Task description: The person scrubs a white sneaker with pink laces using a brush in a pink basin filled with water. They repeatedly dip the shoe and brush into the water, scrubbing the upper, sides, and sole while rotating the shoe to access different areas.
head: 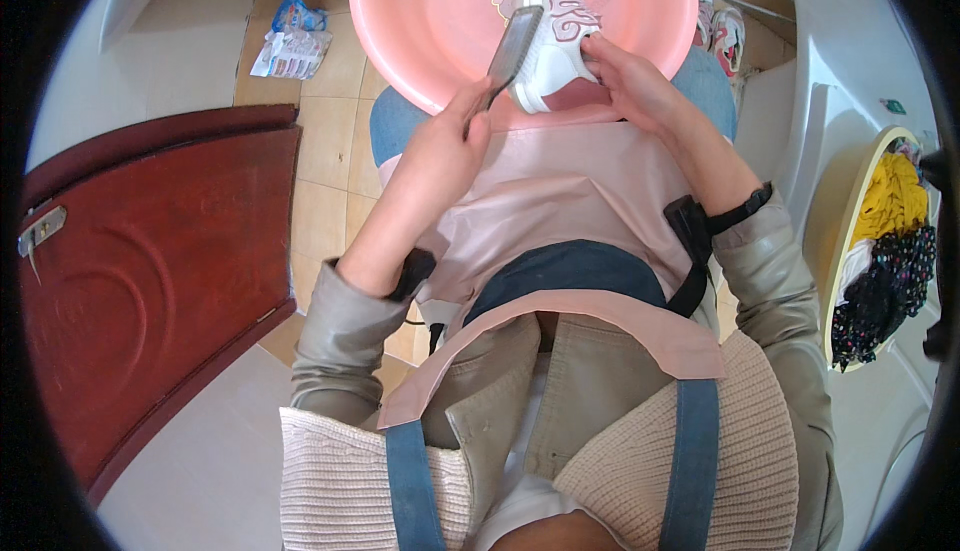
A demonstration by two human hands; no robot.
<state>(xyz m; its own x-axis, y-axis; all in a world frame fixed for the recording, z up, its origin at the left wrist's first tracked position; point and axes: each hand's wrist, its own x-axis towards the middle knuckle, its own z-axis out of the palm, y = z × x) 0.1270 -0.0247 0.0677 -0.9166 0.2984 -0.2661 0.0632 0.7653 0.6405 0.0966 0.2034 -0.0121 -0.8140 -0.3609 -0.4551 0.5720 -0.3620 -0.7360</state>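
Note:
A white and pink sneaker (pixel 559 48) is held over a pink plastic basin (pixel 405 48), its heel toward me and its laces facing up. My right hand (pixel 634 86) grips the shoe near its heel opening, with the thumb on the collar. In my left hand (pixel 450 138) is the handle of a grey brush (pixel 516 45), whose long flat head lies along the left side of the sneaker. The bristles are hidden from view. The fingers of my right hand are partly hidden behind the shoe.
The basin sits at my knees, before a pink apron (pixel 570 183). Plastic packets (pixel 292 52) lie on the tiled floor at left, above a dark red door (pixel 165 273). At right are a pair of shoes (pixel 727 37) and a yellow-rimmed basin (pixel 844 266) of clothes.

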